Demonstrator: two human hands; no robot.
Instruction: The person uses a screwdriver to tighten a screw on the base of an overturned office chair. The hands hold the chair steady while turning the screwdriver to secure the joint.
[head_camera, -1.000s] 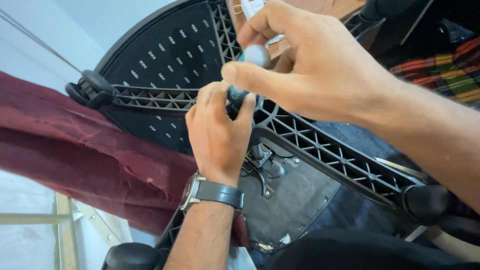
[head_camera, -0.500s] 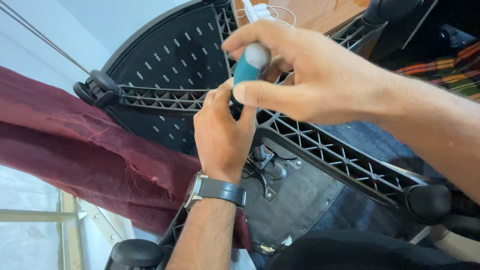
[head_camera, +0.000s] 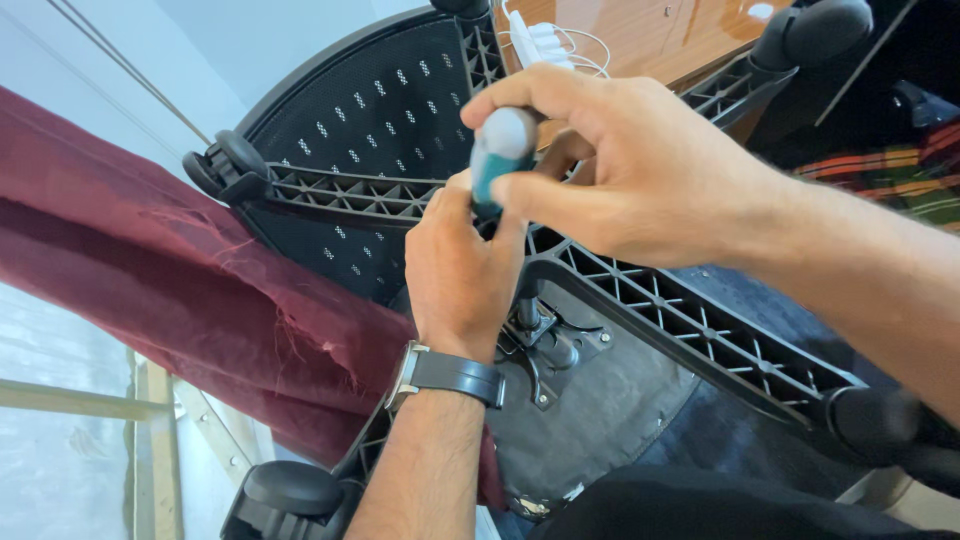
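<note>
While the right hand (head_camera: 640, 190) clamps its fingers around the teal-and-grey screwdriver handle (head_camera: 497, 155), the tool stands above the hub of the overturned chair base (head_camera: 690, 320). Below it, the left hand (head_camera: 462, 270) is curled closed around the tool's lower end, near a maroon cloth (head_camera: 150, 290).

Just one head cam here, looking steeply down and really close over both hands, the left hand (head_camera: 460, 275) and right hand (head_camera: 620, 170), at the upturned chair base (head_camera: 690, 330), so no second view overlaps.
</note>
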